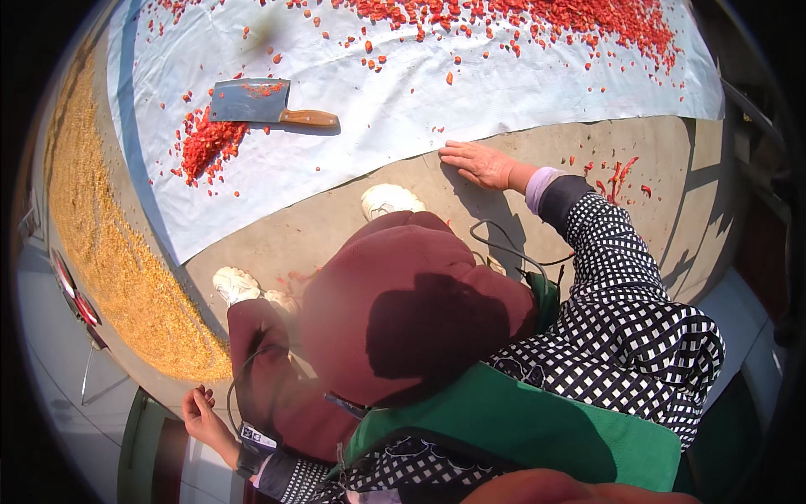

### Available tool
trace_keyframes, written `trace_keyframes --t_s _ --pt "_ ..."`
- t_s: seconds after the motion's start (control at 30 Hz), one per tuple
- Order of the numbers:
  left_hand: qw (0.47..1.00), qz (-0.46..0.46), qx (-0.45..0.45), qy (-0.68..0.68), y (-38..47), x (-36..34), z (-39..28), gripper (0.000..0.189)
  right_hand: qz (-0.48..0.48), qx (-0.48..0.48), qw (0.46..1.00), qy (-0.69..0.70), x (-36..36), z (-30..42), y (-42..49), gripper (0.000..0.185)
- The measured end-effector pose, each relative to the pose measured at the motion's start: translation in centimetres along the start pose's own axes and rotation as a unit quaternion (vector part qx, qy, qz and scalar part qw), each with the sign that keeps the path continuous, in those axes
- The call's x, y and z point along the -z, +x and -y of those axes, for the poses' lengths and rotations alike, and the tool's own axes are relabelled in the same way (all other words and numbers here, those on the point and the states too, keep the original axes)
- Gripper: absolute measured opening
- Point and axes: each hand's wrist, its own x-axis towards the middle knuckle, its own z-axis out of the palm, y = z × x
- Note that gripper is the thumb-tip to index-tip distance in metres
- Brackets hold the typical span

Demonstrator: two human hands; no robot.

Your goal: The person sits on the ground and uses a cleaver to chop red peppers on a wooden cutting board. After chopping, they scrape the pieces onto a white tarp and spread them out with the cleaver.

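Observation:
My right hand [480,165] reaches out over the concrete at the near edge of a white sheet [352,151], its fingers extended and holding nothing. My left hand [204,419] is low at the left beside my leg, fingers curled; whether they pinch anything is not clear. A cleaver [252,101] with a wooden handle lies flat on the sheet, its blade dotted with red bits. Its lower left edge meets a small pile of chopped red peppers [208,146]. A larger spread of chopped red peppers [567,19] covers the sheet's far side.
Yellow grain, seemingly corn kernels [119,271], lies in a long band at the left. Several red pepper pieces [620,176] are on the concrete to the right. A grey cable [510,249] loops beside my knee. White shoes [390,198] stand near the sheet's edge.

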Motion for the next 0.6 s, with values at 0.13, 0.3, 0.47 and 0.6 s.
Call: trace_keyframes --t_s 0.13,0.3,0.47,0.6 --pt "1.000 0.022 0.001 -0.020 0.0 -0.2 0.5 0.016 -0.156 -0.050 0.986 0.021 -0.7 0.6 0.9 0.047" --pt "0.999 0.028 -0.020 0.018 0.4 -0.1 0.0 0.017 -0.365 -0.363 0.856 -0.040 1.3 -7.3 4.9 0.052" --pt "0.999 0.034 -0.014 0.001 0.2 -0.2 -0.2 0.016 -0.320 -0.458 0.828 -0.033 -0.1 -6.7 8.6 0.057" --pt "0.999 0.042 -0.025 -0.011 0.0 -0.1 -0.1 0.015 -0.325 -0.423 0.846 -0.005 -0.8 -3.7 11.1 0.056"
